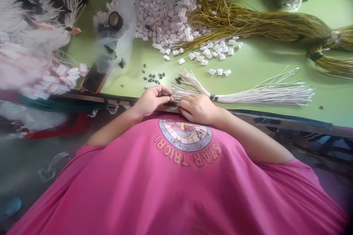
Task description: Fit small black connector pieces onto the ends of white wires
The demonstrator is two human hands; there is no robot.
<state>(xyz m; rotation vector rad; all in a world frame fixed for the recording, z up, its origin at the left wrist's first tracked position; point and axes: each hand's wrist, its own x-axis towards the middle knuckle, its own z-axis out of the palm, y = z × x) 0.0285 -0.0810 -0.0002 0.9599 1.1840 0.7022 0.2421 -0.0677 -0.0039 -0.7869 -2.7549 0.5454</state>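
Note:
My left hand (151,100) is at the near edge of the green table (261,66), its fingers pinched together on something too small to make out, right at the fanned ends of a white wire bundle (248,94). My right hand (196,107) lies next to it with fingers curled over the same wire ends. The bundle is tied with a dark band and stretches out to the right. Several tiny black parts (153,77) lie just beyond my hands.
A heap of small white connectors (165,16) covers the table's far middle, with loose ones (217,51) nearer. Yellow wire bundles (261,24) run to the right. A black tape roll (116,20) and a phone (95,79) lie left, beside white wire assemblies (33,44).

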